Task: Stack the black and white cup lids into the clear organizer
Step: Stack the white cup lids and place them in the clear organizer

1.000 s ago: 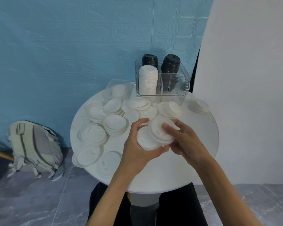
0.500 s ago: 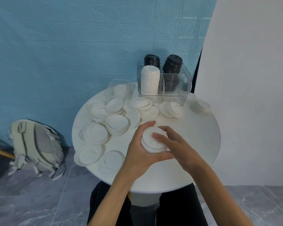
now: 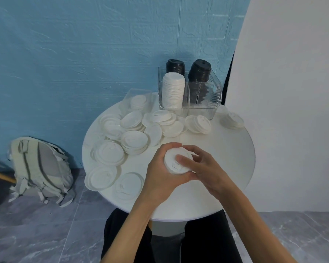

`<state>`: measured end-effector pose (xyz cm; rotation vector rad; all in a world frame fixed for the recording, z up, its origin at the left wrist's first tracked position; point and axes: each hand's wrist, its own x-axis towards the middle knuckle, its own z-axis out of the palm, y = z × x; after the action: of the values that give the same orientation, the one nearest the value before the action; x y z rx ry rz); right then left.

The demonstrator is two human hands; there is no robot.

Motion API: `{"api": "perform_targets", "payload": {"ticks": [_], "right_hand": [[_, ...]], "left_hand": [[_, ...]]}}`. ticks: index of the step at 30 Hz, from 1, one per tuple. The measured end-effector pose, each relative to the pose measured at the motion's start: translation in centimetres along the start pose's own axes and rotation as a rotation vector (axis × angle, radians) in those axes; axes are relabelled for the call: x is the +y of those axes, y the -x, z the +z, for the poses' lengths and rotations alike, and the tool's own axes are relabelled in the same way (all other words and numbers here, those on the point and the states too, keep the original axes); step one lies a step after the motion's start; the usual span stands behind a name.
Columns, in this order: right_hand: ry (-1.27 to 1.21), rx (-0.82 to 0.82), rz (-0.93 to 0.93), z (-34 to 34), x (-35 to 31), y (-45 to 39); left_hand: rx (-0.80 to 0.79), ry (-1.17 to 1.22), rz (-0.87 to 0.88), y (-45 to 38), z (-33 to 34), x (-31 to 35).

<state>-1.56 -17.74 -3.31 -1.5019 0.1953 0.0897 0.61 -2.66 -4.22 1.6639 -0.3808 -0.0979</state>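
- Standing at the twelve o'clock edge of the round white table (image 3: 217, 186), a clear organizer (image 3: 203, 95) was seen, split by a divider into compartments.
- A tall upright stack of white lids (image 3: 173, 91) was held in its front left compartment, rising above the rim.
- Two stacks of black lids (image 3: 199, 73) were held in the rear compartments, both upright and reaching above the rim; the right one leaned slightly.
- What the front right compartment held could not be told through the ribbed wall.
- A small pile of white lids (image 3: 176, 164) was held above the table towards six o'clock, its flat top turned up and slightly towards the camera, its stacking axis near upright.
- The pile was grasped by the left hand (image 3: 160, 179), fingers curled round its left side and underside.
- The right hand (image 3: 203, 169) was curled round the pile's right side, with a fingertip laid on the top lid.
- Loose white lids (image 3: 134, 140) were spread over the table from nine to twelve o'clock, mostly lying flat, some overlapping or tilted.
- A few more lids (image 3: 233, 120) lay at two o'clock, just beside the organizer.
- A grey backpack (image 3: 40, 168) lay on the floor at nine o'clock, against the blue wall (image 3: 84, 54).
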Motion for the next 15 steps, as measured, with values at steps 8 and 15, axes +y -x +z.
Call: {"api": "perform_targets", "payload": {"ticks": [8,15], "right_hand": [[0.427,0.383,-0.163,-4.6,-1.1,-5.1],[0.816,0.487,-0.093,-8.8,0.2,-12.2]], "left_hand": [[0.076,0.003,0.012,-0.9,0.2,-0.5],[0.070,0.035,-0.009,-1.6,0.9,-1.1]]}}
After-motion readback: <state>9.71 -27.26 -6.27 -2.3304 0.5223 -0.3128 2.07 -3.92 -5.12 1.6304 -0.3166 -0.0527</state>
